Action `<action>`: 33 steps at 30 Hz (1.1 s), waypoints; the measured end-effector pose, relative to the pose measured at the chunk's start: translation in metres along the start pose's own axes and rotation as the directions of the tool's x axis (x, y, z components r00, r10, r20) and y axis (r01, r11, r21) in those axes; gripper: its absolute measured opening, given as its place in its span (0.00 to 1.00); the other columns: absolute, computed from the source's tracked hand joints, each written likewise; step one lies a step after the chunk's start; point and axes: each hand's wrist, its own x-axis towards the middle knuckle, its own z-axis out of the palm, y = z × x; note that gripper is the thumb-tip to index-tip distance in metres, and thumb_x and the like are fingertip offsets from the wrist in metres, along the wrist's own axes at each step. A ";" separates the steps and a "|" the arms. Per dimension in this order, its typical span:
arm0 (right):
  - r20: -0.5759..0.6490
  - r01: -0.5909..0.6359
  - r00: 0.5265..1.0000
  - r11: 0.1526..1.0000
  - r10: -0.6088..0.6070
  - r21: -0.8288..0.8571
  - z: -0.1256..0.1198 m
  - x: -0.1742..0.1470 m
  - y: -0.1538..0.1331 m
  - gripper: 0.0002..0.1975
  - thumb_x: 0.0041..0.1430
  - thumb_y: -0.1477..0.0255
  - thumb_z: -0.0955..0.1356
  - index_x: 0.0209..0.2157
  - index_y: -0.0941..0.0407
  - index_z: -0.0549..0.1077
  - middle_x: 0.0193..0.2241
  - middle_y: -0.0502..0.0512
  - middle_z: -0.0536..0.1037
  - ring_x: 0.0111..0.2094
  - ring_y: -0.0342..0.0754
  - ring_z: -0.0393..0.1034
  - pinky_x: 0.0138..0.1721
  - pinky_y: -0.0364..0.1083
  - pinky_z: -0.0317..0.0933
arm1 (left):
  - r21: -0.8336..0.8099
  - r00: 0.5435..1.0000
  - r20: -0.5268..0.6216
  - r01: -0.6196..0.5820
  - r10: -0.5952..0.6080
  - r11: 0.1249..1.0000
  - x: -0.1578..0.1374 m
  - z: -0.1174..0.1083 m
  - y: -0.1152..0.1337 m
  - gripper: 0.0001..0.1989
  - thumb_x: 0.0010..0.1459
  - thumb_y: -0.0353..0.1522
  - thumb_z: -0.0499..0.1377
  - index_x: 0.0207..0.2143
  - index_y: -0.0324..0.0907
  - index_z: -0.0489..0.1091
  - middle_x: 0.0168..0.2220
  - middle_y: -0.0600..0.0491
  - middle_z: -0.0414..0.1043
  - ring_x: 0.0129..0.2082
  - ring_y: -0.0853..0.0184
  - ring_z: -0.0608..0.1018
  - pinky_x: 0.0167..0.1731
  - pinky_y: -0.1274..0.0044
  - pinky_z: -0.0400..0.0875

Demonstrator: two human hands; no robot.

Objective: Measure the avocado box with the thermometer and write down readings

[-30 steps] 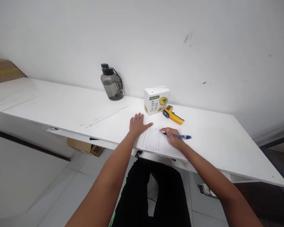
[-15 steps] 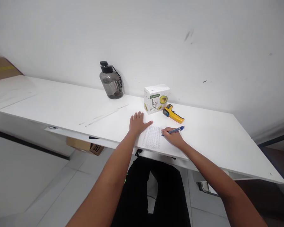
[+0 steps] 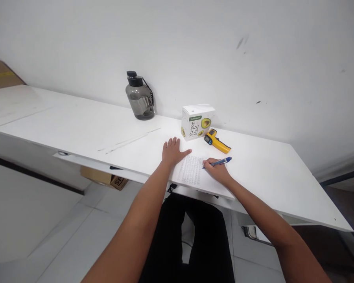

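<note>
A sheet of paper [image 3: 191, 171] covered in rows of handwriting lies near the front edge of the white table. My left hand [image 3: 173, 152] rests flat at its upper left, fingers spread and thumb out toward the sheet. In my right hand [image 3: 215, 169] is a blue pen [image 3: 222, 161], gripped near the tip, which points at the right side of the written rows. Whether the tip touches the paper I cannot tell. Just beyond the sheet lies a yellow infrared thermometer [image 3: 220, 144], leaning by a white box with avocado pictures [image 3: 196, 124].
A dark see-through water jug [image 3: 141, 98] stands against the wall, left of the white box. The white table [image 3: 76, 122] runs along the wall. One cardboard box [image 3: 1, 74] sits at the far left, another cardboard box [image 3: 98, 175] is below the table.
The view has shifted and tilted slightly. My hands keep nearly the same places on the paper, and the pen stays in my right hand.
</note>
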 end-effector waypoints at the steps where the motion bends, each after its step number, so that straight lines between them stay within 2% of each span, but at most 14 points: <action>1: -0.004 0.002 1.000 1.000 -0.002 0.000 0.000 0.000 0.000 0.17 0.58 0.57 0.64 0.24 0.53 0.74 0.25 0.52 0.77 0.32 0.51 0.72 0.37 0.49 0.63 | -0.001 1.000 0.000 0.001 -0.001 1.000 0.000 0.000 0.000 0.51 0.59 0.62 0.45 0.73 0.39 0.47 0.76 0.47 0.40 0.76 0.53 0.43 0.73 0.61 0.40; 7: -0.025 0.003 1.000 1.000 -0.003 0.000 0.000 0.000 0.000 0.17 0.57 0.58 0.64 0.23 0.53 0.73 0.24 0.52 0.77 0.31 0.51 0.71 0.36 0.49 0.63 | -0.004 1.000 -0.003 -0.002 0.002 1.000 -0.002 -0.001 0.001 0.50 0.59 0.63 0.45 0.73 0.40 0.48 0.76 0.47 0.41 0.76 0.52 0.44 0.73 0.62 0.40; 13: 0.019 0.015 1.000 1.000 -0.015 -0.006 -0.002 -0.001 -0.002 0.16 0.57 0.58 0.64 0.22 0.53 0.73 0.24 0.52 0.77 0.31 0.51 0.71 0.37 0.49 0.63 | -0.013 1.000 0.002 -0.001 0.001 1.000 -0.003 -0.002 0.001 0.51 0.59 0.63 0.45 0.73 0.40 0.47 0.76 0.48 0.40 0.76 0.52 0.43 0.73 0.61 0.40; 25: -0.040 -0.015 0.999 1.000 0.016 0.011 -0.002 -0.002 -0.007 0.16 0.56 0.58 0.64 0.23 0.53 0.73 0.26 0.53 0.78 0.33 0.52 0.72 0.39 0.50 0.64 | -0.010 1.000 -0.004 -0.001 0.001 1.000 -0.001 -0.001 0.001 0.52 0.59 0.62 0.45 0.73 0.38 0.47 0.76 0.48 0.39 0.76 0.54 0.43 0.73 0.61 0.40; 33: -0.028 0.000 1.000 1.000 -0.001 -0.015 -0.002 -0.002 -0.006 0.16 0.57 0.58 0.63 0.22 0.53 0.72 0.25 0.53 0.77 0.32 0.51 0.71 0.38 0.49 0.63 | -0.003 1.000 -0.006 -0.005 0.005 1.000 -0.001 -0.001 0.001 0.51 0.59 0.63 0.45 0.73 0.40 0.47 0.76 0.48 0.40 0.76 0.52 0.44 0.73 0.61 0.41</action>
